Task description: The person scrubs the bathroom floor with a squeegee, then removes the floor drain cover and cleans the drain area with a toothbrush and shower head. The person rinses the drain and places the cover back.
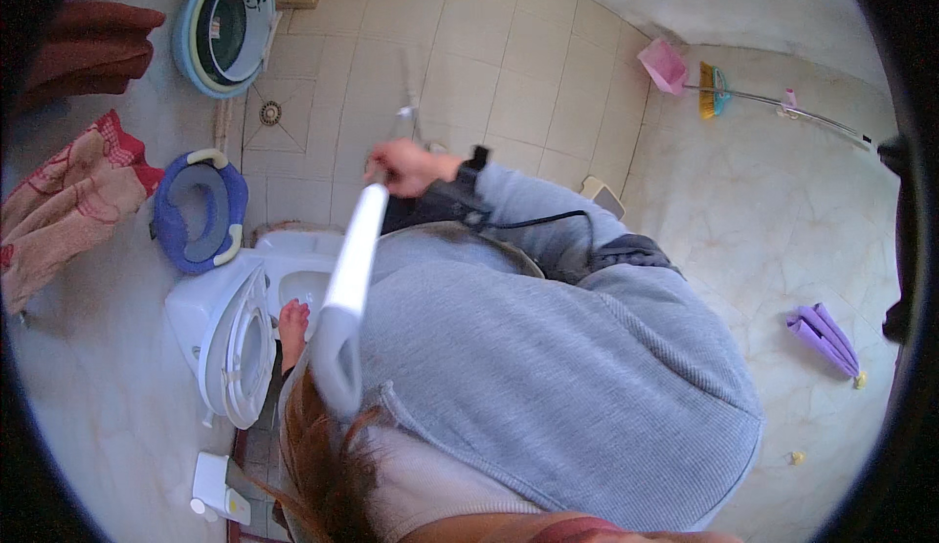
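Note:
My right hand (403, 166), with a dark strap at its wrist, grips a long-handled tool. The tool's white handle (352, 264) rises close to the camera and ends in a hanging loop. Beyond the hand its thin shaft (406, 99) runs towards the tiled floor (469, 51); motion blurs it, and its working end is not clear. My left hand (293, 325) is beside the white toilet (251, 348), apart from the handle, with fingers loosely bent and nothing seen in it. The toilet seat and lid stand raised.
Stacked basins (183, 37) and a blue child's toilet seat (165, 213) are at the left wall, near a floor drain (271, 113). Towels (81, 205) hang there. A pink dustpan (664, 66), a broom (709, 92) and a purple folded item (821, 337) are at the right wall.

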`<state>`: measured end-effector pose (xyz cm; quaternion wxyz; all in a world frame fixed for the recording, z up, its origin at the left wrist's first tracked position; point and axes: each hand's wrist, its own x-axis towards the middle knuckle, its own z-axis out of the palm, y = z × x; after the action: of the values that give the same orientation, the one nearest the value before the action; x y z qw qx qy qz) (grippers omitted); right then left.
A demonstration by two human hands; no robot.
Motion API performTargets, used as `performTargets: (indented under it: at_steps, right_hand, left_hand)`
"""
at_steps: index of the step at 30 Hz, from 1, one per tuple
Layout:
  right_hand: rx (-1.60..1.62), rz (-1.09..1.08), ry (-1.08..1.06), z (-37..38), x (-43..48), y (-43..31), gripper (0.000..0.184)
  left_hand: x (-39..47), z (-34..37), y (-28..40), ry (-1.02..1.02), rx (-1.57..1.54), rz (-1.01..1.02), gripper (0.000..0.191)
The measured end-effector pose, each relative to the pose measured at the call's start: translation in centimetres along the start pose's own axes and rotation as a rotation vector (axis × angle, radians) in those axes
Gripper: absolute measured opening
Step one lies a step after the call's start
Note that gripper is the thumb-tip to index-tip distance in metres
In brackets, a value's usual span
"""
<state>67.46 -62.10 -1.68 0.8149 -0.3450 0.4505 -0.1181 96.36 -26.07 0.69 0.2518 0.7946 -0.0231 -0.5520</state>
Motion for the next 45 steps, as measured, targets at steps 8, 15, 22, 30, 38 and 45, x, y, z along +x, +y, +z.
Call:
performTargets:
  at_steps: [8, 15, 22, 30, 38, 45]
  right_hand:
    - [0.839, 0.304, -0.011, 12.4, 9.8, -7.8, 0.013]
    - [1.384, 0.091, 0.061, 3.3, 1.5, -16.2, 0.017]
    - [1.543, -0.029, -0.041, -10.3, -4.8, -27.6, 0.011]
    - [1.593, -0.253, 0.294, -21.4, 3.0, -35.7, 0.014]
    - [1.349, -0.391, 0.355, -37.4, 17.1, -44.5, 0.012]
    - [1.285, -0.196, 0.378, -46.5, 26.3, -52.4, 0.022]
  left_hand:
    - [1.5, -2.1, -6.7, -0.064, -0.133, 0.13, 0.038]
    - [5.1, -0.2, -9.4, 0.013, -0.313, 0.023, 0.038]
    - [9.8, 4.1, -2.5, -0.032, -0.218, 0.073, 0.036]
    - [15.3, 9.4, 8.9, -0.004, -0.117, 0.212, 0.033]
    - [9.2, 20.0, 25.6, 0.069, 0.003, 0.345, 0.025]
    - [5.8, 26.1, 23.6, 0.035, -0.303, 0.516, 0.026]
